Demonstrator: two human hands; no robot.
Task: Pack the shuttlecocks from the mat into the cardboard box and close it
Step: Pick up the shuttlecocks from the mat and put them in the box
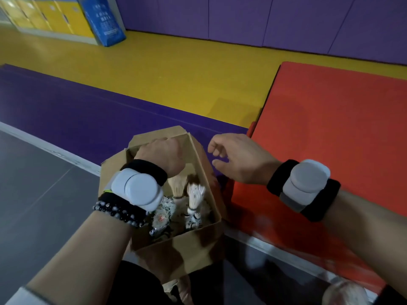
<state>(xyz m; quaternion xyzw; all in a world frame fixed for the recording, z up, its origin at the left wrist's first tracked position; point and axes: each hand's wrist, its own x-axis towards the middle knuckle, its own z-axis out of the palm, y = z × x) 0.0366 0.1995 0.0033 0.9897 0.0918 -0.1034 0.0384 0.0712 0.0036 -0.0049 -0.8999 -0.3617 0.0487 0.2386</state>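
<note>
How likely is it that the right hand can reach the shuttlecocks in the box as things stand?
Probably yes: the right hand hovers open beside the cardboard box, whose flaps stand open. The left hand occupies its far end, but the shuttlecocks nearer lie uncovered.

I read the scene as dim, with diffuse, even light and no hard shadows. The box [176, 249] shows mottled shading on its near wall. Beyond the box, the yellow floor [176, 73] carries a faint sheen. Inside the box, the shuttlecocks [196, 194] are soft and smeared. Right of the box, the mat [330, 128] edges bow from lens distortion. Below right of the box, a pale shape [345, 293] is blurred.
</note>
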